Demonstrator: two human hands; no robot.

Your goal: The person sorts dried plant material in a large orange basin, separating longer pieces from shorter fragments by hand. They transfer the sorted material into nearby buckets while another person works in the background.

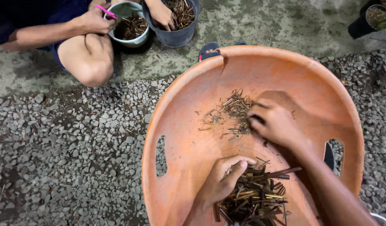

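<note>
Head view: left hand (222,180) clutches twigs (253,199); right hand (274,123) rakes orange basin (188,96).

- The tub (193,104) is a dull orange, streaked with paler, dusty smears.
- The loose chips (234,109) in it are brown and tan.
- The bundle of twigs (253,199) is dark brown and reddish, with a few yellow-green pieces.
- The gravel (75,146) is mottled grey, light stones over darker ones.
- The concrete floor (264,21) is grey with greenish stains.
- One small pot (136,41) is pale grey-green, the one beside it (176,37) dark grey.
- The scissors' handle (106,11) is bright pink.
- A far pot (360,27) is black.
- The other person's shorts (59,12) are dark navy.
</note>
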